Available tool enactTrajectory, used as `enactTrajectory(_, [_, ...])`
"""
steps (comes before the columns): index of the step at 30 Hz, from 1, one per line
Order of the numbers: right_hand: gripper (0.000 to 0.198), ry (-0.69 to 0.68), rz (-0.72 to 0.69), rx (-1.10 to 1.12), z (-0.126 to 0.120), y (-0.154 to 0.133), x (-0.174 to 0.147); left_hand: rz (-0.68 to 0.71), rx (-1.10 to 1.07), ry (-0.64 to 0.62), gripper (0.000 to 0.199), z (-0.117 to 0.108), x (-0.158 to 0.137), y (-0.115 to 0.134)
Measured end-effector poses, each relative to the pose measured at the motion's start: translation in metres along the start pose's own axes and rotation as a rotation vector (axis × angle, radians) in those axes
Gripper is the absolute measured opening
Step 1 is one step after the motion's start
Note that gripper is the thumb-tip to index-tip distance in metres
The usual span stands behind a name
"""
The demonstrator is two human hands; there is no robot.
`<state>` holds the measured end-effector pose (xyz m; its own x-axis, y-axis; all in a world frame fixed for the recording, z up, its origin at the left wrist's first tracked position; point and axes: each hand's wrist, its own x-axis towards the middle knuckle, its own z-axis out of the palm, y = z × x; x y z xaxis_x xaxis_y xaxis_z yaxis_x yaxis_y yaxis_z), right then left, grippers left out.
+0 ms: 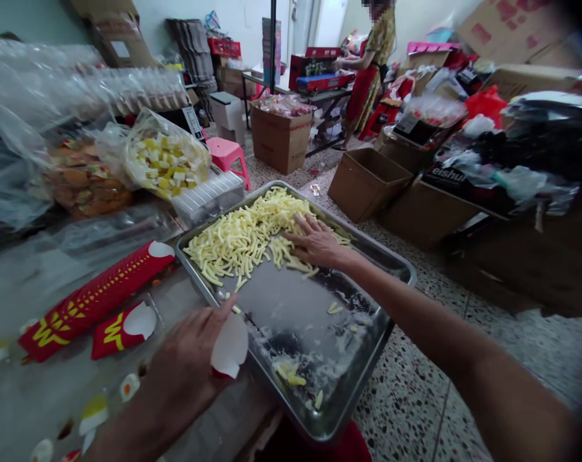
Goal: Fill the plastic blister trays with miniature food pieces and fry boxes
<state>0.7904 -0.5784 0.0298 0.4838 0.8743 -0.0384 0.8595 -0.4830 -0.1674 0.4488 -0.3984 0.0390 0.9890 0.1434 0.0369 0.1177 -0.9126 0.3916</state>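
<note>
My left hand [187,353] is closed around a fry carton [230,346], whose white inside faces up beside the tray's left edge. Across a metal tray [400,264], my right hand [319,245] lies with its fingers stretched over a heap of pale yellow fries [233,240]. The fries fill the tray's far end, while a few loose ones and white powder lie nearer me. On the table to the left is a long stack of nested red fry cartons [95,298] with yellow markings. A single red carton [122,330] lies flat just below that stack.
Behind the cartons sit a bag of yellow and white pieces [168,163] and a bag of brown round pieces [81,176]. A pink stool [226,154] and cardboard boxes [368,179] stand beyond the tray. Farther back, a person [375,70] stands at another table.
</note>
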Motion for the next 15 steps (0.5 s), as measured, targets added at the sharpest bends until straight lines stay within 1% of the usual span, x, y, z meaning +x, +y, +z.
enactTrajectory(1, [0.053, -0.034, -0.059, 0.013, -0.003, 0.001, -0.010, -0.031, -0.004, 0.052, 0.110, -0.004, -0.001, 0.000])
enactTrajectory(2, [0.057, -0.031, -0.096, 0.036, -0.007, 0.003, -0.021, -0.062, -0.013, 0.091, 0.111, -0.008, -0.001, -0.001])
enactTrajectory(3, [0.059, 0.013, -0.097, 0.061, -0.012, 0.005, -0.031, -0.086, -0.026, 0.111, 0.112, -0.011, 0.000, -0.003])
enactTrajectory(5, [0.057, 0.129, -0.027, 0.093, -0.016, 0.009, -0.046, -0.111, -0.042, 0.095, 0.110, -0.015, 0.006, -0.003])
enactTrajectory(6, [0.055, 0.146, -0.001, 0.093, -0.016, 0.010, -0.049, -0.112, -0.034, 0.085, 0.107, -0.015, 0.010, -0.002])
enactTrajectory(7, [0.054, 0.122, 0.002, 0.085, -0.013, 0.010, -0.049, -0.104, -0.015, 0.077, 0.103, -0.016, 0.014, 0.000])
enactTrajectory(8, [0.054, 0.067, -0.017, 0.075, -0.009, 0.010, -0.046, -0.090, 0.008, 0.078, 0.099, -0.016, 0.018, 0.003])
enactTrajectory(10, [0.057, -0.055, -0.097, 0.080, 0.000, 0.010, -0.035, -0.069, 0.052, 0.102, 0.093, -0.018, 0.024, 0.009])
enactTrajectory(11, [0.058, -0.088, -0.148, 0.103, 0.004, 0.011, -0.028, -0.077, 0.066, 0.113, 0.092, -0.020, 0.026, 0.012])
enactTrajectory(13, [0.055, -0.090, -0.263, 0.187, 0.005, 0.014, -0.019, -0.139, 0.071, 0.101, 0.093, -0.026, 0.026, 0.014])
enactTrajectory(14, [0.051, -0.053, -0.309, 0.240, 0.003, 0.015, -0.017, -0.199, 0.065, 0.079, 0.096, -0.030, 0.026, 0.014])
enactTrajectory(15, [0.046, 0.017, -0.322, 0.294, 0.000, 0.014, -0.019, -0.273, 0.049, 0.053, 0.098, -0.033, 0.025, 0.013])
